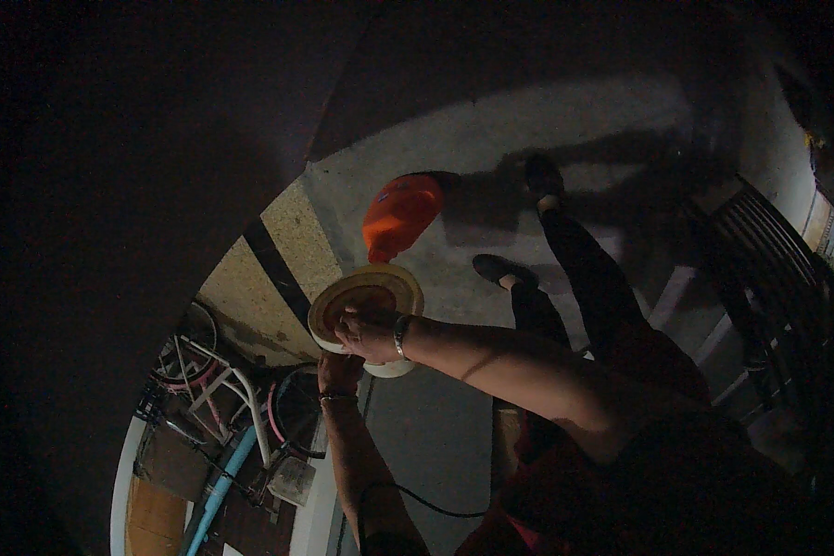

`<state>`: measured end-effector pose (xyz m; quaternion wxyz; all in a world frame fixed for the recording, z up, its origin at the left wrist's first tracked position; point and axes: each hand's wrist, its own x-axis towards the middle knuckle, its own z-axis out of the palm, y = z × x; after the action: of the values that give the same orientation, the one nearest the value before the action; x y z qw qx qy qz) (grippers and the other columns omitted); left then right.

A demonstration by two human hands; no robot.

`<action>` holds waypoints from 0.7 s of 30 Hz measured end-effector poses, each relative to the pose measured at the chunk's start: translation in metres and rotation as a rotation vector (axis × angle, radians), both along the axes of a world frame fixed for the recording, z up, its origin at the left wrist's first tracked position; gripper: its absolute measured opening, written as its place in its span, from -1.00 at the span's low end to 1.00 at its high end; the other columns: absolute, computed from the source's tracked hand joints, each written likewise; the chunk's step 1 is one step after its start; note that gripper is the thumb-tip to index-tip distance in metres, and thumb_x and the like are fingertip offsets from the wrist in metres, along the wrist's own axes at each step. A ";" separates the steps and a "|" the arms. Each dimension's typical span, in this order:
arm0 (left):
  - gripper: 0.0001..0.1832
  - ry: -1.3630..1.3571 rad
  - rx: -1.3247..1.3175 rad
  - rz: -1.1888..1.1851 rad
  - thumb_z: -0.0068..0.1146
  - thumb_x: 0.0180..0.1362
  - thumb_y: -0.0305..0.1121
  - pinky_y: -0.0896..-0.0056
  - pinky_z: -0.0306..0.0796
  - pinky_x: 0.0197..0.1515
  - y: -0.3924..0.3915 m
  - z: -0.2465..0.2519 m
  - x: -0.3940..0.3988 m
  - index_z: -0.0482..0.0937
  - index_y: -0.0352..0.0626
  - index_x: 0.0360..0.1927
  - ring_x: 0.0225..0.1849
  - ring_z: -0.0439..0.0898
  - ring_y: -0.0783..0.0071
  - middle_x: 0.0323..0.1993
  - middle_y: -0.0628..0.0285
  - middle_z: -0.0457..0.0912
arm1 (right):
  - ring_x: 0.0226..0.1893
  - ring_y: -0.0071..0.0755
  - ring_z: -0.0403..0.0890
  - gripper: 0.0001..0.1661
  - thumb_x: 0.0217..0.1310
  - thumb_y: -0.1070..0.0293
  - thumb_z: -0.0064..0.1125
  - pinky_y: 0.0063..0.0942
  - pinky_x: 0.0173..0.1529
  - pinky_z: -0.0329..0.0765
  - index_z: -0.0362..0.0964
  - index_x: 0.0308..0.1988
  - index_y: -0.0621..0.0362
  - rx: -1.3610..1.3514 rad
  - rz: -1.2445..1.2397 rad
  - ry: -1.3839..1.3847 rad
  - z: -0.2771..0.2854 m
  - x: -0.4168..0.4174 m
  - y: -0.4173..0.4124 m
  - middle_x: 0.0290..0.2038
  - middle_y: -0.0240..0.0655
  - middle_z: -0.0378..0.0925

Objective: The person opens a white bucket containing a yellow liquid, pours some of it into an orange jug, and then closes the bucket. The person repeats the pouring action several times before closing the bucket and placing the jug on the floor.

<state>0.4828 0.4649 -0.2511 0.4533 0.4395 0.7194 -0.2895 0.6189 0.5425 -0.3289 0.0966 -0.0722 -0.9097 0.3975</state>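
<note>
A round, pale-rimmed dish [410, 288] with a brownish inside is tilted in front of me. My right hand [372, 337], with a metal band at its wrist, reaches over the near rim, its fingers bent against the inside. Whether those fingers hold something small is too dark to tell. Below the rim, my left hand [339, 372] grips the dish from underneath; its fingers are mostly hidden. A pale rounded object [391, 369] shows partly beneath my right hand. Just past the dish is a bright orange plastic-looking container or bag [403, 212], its narrow end towards the rim.
A bicycle [212, 386] with pink parts stands lower left, near a light-blue pipe [222, 476]. A speckled yellowish step [299, 229] has a black stripe. A grey flat surface [431, 431] lies below my hands. Dark slatted furniture [764, 243] is at right. A black cord [438, 509] loops by my left arm.
</note>
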 end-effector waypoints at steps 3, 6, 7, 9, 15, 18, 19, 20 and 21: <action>-0.61 -0.013 -0.031 0.028 -0.04 0.10 -0.11 0.11 0.34 -0.05 0.010 0.003 0.004 0.49 -0.10 -0.07 -0.06 0.50 0.10 -0.12 0.15 0.58 | -0.09 -0.18 0.44 -0.52 0.22 0.17 -0.15 -0.18 0.15 0.22 0.28 -0.06 0.39 0.052 -0.035 0.009 0.000 -0.001 -0.003 -0.11 -0.08 0.37; -0.63 -0.081 0.063 0.130 -0.04 0.10 -0.15 0.11 0.35 -0.06 0.015 0.005 0.005 0.49 -0.10 -0.08 -0.09 0.51 0.11 -0.12 0.16 0.57 | -0.08 -0.18 0.43 -0.56 0.23 0.17 -0.15 -0.16 0.16 0.21 0.31 -0.12 0.36 -0.056 -0.072 0.036 0.002 0.000 0.000 -0.13 -0.10 0.37; -0.64 -0.110 0.030 0.180 -0.03 0.10 -0.16 0.13 0.36 -0.08 0.016 0.006 0.005 0.48 -0.10 -0.08 -0.11 0.52 0.12 -0.11 0.16 0.57 | -0.07 -0.18 0.43 -0.56 0.23 0.16 -0.15 -0.15 0.16 0.20 0.32 -0.13 0.36 -0.036 -0.078 0.035 0.004 0.001 0.002 -0.14 -0.10 0.37; -0.65 -0.011 -0.113 0.161 -0.02 0.10 -0.18 0.17 0.39 -0.14 0.012 0.006 0.002 0.48 -0.10 -0.07 -0.16 0.54 0.15 -0.11 0.15 0.56 | -0.07 -0.17 0.43 -0.56 0.22 0.15 -0.14 -0.15 0.16 0.21 0.32 -0.14 0.35 -0.061 -0.059 0.018 0.008 0.003 0.007 -0.14 -0.10 0.37; -0.65 -0.129 0.225 1.051 0.10 0.05 -0.20 0.31 0.45 -0.39 0.000 -0.003 -0.001 0.51 -0.13 -0.12 -0.40 0.57 0.31 -0.26 0.16 0.59 | -0.12 -0.17 0.44 -0.54 0.21 0.12 -0.12 -0.14 0.15 0.23 0.32 -0.15 0.36 -0.242 -0.074 0.019 0.008 0.007 0.014 -0.16 -0.10 0.38; -0.61 -0.095 0.122 0.694 0.15 0.03 -0.18 0.30 0.46 -0.40 0.004 0.001 -0.003 0.50 -0.16 -0.10 -0.39 0.58 0.34 -0.25 0.19 0.60 | -0.13 -0.16 0.45 -0.53 0.21 0.12 -0.11 -0.13 0.17 0.22 0.32 -0.15 0.37 -0.240 -0.087 0.023 0.004 0.005 0.010 -0.18 -0.08 0.39; -0.59 -0.046 0.082 0.229 0.16 0.02 -0.18 0.28 0.46 -0.39 0.006 0.003 -0.005 0.50 -0.17 -0.09 -0.38 0.58 0.35 -0.23 0.19 0.60 | -0.14 -0.15 0.45 -0.53 0.22 0.11 -0.11 -0.12 0.17 0.22 0.32 -0.15 0.37 -0.234 -0.129 0.050 0.004 0.004 0.009 -0.18 -0.07 0.40; -0.57 -0.031 0.046 0.221 0.18 0.02 -0.18 0.28 0.46 -0.35 0.006 0.005 -0.007 0.49 -0.17 -0.07 -0.33 0.58 0.35 -0.20 0.19 0.59 | -0.14 -0.14 0.46 -0.53 0.22 0.11 -0.11 -0.12 0.17 0.22 0.31 -0.16 0.38 -0.241 -0.101 0.026 0.003 0.003 0.007 -0.19 -0.07 0.40; -0.55 -0.010 0.032 0.206 0.19 0.01 -0.17 0.28 0.46 -0.32 0.006 0.006 -0.009 0.48 -0.17 -0.05 -0.29 0.59 0.34 -0.17 0.18 0.59 | -0.15 -0.13 0.46 -0.52 0.22 0.11 -0.11 -0.14 0.17 0.23 0.31 -0.16 0.38 -0.221 -0.162 0.083 0.003 0.003 0.006 -0.22 -0.07 0.42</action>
<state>0.4742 0.4709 -0.2456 0.4770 0.3719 0.7630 -0.2279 0.6224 0.5489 -0.3261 0.1573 -0.1390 -0.8467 0.4889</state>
